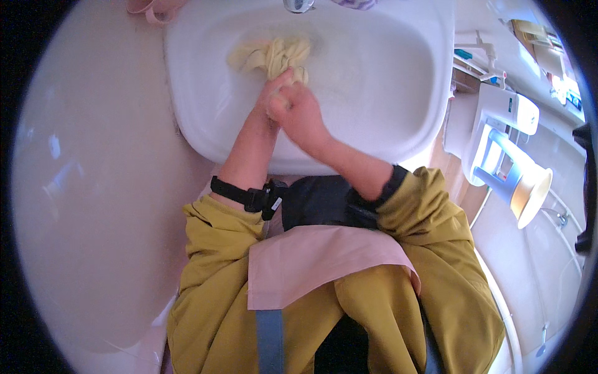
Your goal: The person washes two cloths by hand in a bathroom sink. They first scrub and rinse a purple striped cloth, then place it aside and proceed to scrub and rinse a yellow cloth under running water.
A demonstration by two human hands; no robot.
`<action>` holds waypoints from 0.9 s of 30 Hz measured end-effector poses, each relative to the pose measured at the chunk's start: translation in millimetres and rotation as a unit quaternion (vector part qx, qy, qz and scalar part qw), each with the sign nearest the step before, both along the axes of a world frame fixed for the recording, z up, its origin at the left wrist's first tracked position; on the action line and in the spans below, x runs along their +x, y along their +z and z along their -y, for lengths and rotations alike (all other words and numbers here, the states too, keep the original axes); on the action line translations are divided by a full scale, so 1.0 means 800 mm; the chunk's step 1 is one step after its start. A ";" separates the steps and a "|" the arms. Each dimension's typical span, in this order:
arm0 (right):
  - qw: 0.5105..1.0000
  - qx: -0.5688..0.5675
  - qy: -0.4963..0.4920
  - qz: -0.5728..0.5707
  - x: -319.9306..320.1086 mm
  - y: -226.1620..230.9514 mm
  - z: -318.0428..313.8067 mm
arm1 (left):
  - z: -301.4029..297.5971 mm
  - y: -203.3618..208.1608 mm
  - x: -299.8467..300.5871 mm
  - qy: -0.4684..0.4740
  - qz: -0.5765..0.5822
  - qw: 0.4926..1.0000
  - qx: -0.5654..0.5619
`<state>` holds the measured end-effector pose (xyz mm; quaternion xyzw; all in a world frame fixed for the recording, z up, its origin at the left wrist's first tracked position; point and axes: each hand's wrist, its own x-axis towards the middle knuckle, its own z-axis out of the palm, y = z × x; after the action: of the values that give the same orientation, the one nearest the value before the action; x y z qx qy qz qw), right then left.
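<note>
A wet-looking, pale yellow cloth (283, 55) lies bunched in the white sink basin (380, 81), its loose folds spreading away from my hands. My left hand (274, 90) is closed on the near end of the cloth; my right hand partly covers its fingers. Just in front of it and touching it, my right hand (302, 115) forms a fist, with a bit of the cloth showing at its fingers. Below the cloth, the basin bottom looks wet and slightly cloudy.
A metal tap (299, 5) stands at the sink's far edge. A pink cup (156, 9) sits at the far left, beside a pale wall (93, 156). On the right are a white toilet (483, 124), a stool-like plastic thing (517, 181) and white pipes (489, 59).
</note>
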<state>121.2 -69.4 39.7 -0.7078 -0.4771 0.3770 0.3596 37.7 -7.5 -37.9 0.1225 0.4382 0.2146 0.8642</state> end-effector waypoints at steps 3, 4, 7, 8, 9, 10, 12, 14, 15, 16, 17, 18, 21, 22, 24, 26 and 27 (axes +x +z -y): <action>0.989 -0.056 -0.115 0.071 0.031 -0.037 -0.037 | 0.012 0.025 0.035 0.124 0.060 0.990 -0.032; 0.987 -0.045 -0.123 0.090 0.044 -0.044 -0.044 | 0.015 0.031 0.039 0.124 0.039 0.991 -0.034; 0.974 -0.024 -0.099 0.203 0.094 -0.077 -0.053 | 0.019 0.049 0.041 0.105 -0.039 0.994 -0.009; 0.958 0.027 -0.086 0.270 0.116 -0.103 -0.056 | 0.023 0.059 0.039 0.069 -0.097 0.992 0.042; 0.956 0.037 -0.094 0.275 0.133 -0.096 -0.056 | 0.027 0.068 0.033 0.040 -0.158 0.982 0.096; 0.932 0.085 -0.116 0.332 0.150 -0.100 -0.053 | 0.029 0.075 0.027 0.007 -0.218 0.965 0.146; 0.917 0.055 -0.155 0.364 0.166 -0.100 -0.049 | 0.034 0.015 -0.014 -0.068 -0.295 0.915 0.268; 0.909 -0.081 -0.006 0.410 0.147 -0.108 -0.031 | 0.037 -0.005 -0.020 -0.125 -0.364 0.863 0.326; 0.890 -0.148 0.067 0.426 0.131 -0.107 -0.022 | 0.040 0.003 -0.018 -0.142 -0.403 0.844 0.326; 0.862 -0.170 0.158 0.450 0.112 -0.099 -0.017 | 0.044 0.008 -0.018 -0.159 -0.443 0.822 0.322; 0.870 -0.079 0.214 0.437 0.117 -0.110 -0.012 | 0.043 0.005 -0.018 -0.124 -0.427 0.847 0.293; 0.868 0.016 0.271 0.416 0.122 -0.123 -0.004 | 0.043 0.001 -0.021 -0.086 -0.415 0.867 0.260; 0.886 -0.110 0.051 0.447 0.137 -0.091 -0.015 | 0.040 0.033 -0.014 0.037 -0.331 0.939 0.082; 0.907 -0.145 0.018 0.395 0.130 -0.095 -0.014 | 0.036 0.050 -0.004 0.078 -0.287 0.955 0.007; 0.934 -0.209 -0.048 0.285 0.104 -0.109 -0.020 | 0.026 0.062 0.014 0.070 -0.222 0.966 -0.112; 0.988 -0.084 -0.013 0.125 0.076 -0.138 -0.011 | 0.016 0.059 0.025 0.069 -0.135 0.976 -0.154; 0.985 -0.161 -0.003 0.057 0.046 -0.080 -0.023 | 0.016 0.046 0.018 0.089 -0.090 0.982 -0.137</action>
<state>158.4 -51.2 -24.0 -0.7784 -0.4274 0.4069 0.2141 52.0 -20.3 -1.2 -0.0180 0.5488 0.2163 0.8073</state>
